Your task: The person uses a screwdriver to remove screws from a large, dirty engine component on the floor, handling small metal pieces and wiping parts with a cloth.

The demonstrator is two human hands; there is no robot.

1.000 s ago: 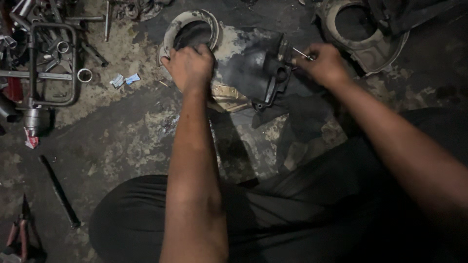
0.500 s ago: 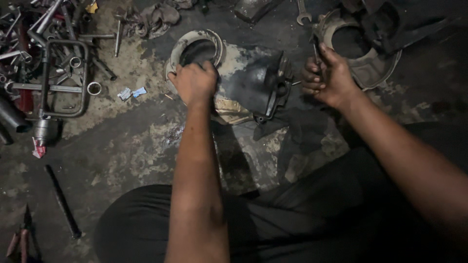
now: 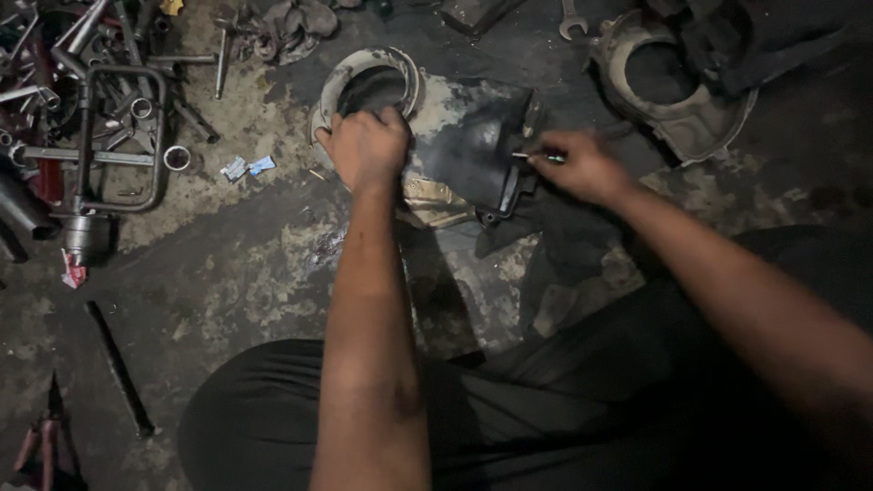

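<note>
left hand (image 3: pixel 366 145) is clamped down over the near-left edge of a dark metal housing (image 3: pixel 473 150) sitting on the grimy floor (image 3: pixel 227 273), fingers curled over the rim where it meets a pale ring-shaped cover (image 3: pixel 364 73) just beyond the knuckles. right hand (image 3: pixel 582 164) is pinched shut on a small bolt (image 3: pixel 536 157), thin and shiny, with its tip pointing left at the housing's right edge, right by what looks like a lug or hole there. can't tell if the tip is actually in the hole, it's too dark.

if you're doing this kind of thing: keep the bracing hand heavy so the casting doesn't skate on that oily floor, and line the bolt up square to the edge before turning. start it with fingertips only, feel for it to catch clean, and if it binds, back it out instead of forcing it. i'd guess cross-threading is the main risk in light this poor.

just under the bracing hand's wrist there's a crumpled tan scrap (image 3: pixel 436 200) tucked beneath the housing. past the pinching hand, up and to the right, sits a second round casing (image 3: pixel 677 123) with a spanner (image 3: pixel 571 18) near it. well off to the left of the bracing hand is a pile of sockets and bars (image 3: pixel 100 109), plus a loose metal ring (image 3: pixel 176 157).
</note>
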